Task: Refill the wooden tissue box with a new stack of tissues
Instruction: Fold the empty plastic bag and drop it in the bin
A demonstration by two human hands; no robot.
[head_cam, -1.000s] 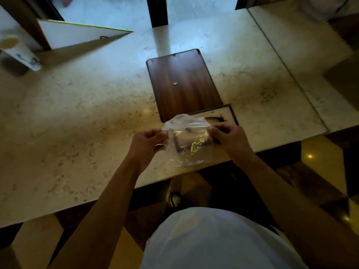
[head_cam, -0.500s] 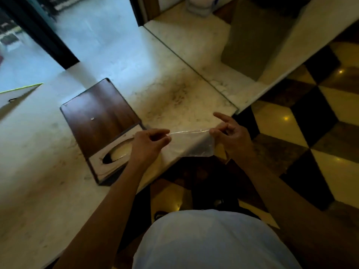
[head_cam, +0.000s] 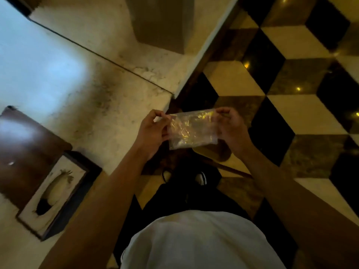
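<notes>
Thin clear crinkled plastic wrapper (head_cam: 191,129), glossy; dark polished wooden tissue box (head_cam: 33,167); pale mottled marble bench (head_cam: 108,98); glossy checkered floor (head_cam: 291,105).

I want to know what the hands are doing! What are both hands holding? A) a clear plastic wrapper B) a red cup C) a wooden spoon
A: the left hand and right hand each pinch an upper corner of the clear plastic wrapper stretched between them.

The person wears a plain white top (head_cam: 196,241) at the bottom centre of the frame, dark trousers (head_cam: 186,199) above it, and dark shoes (head_cam: 202,177) with white edging — both forearms are bare, no sleeves showing.
</notes>
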